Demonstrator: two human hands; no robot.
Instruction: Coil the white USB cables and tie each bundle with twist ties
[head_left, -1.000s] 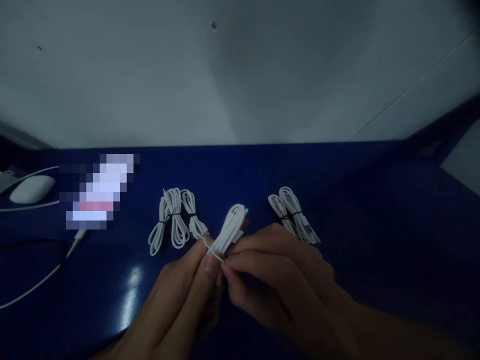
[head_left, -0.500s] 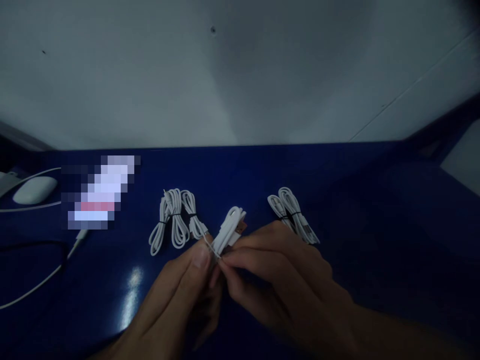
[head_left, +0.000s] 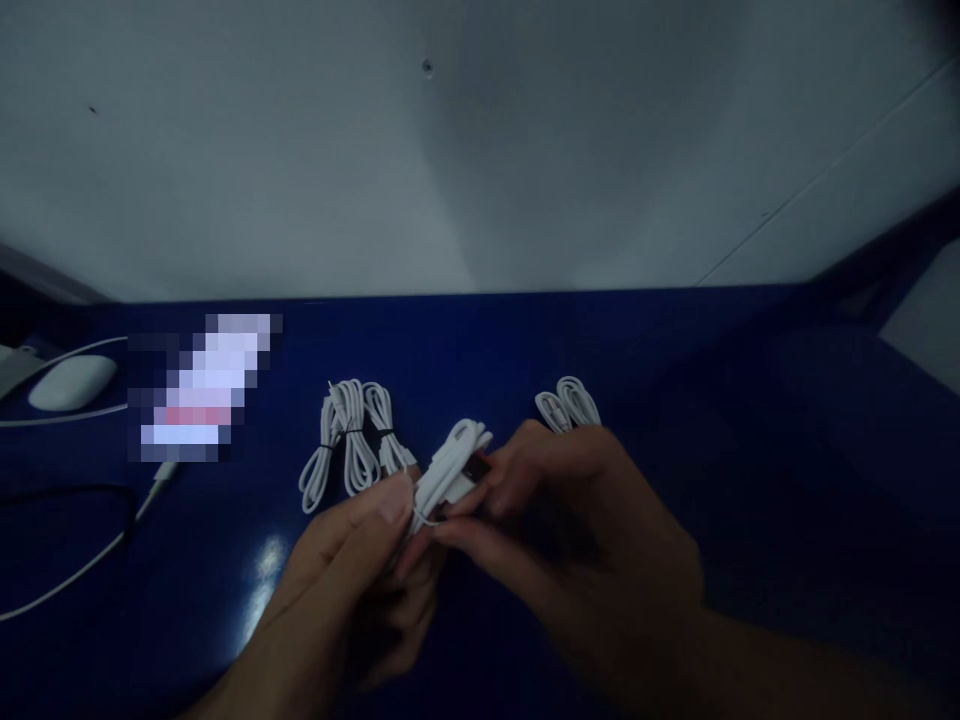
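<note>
A grey wall (head_left: 262, 200) rises before me, partly in shadow (head_left: 555, 140). It meets my glossy blue table (head_left: 750, 480), where light glares (head_left: 262, 590) at left.

You have a white USB cable (head_left: 442, 470) folded into a compact bundle of long loops, its upper bend tilted away and to the right. The white plug housing (head_left: 459, 488) sits along the bundle's right side, and a thin strand crosses the lower end. You hold it between your left hand (head_left: 352, 560) and right hand (head_left: 615, 530).
</note>
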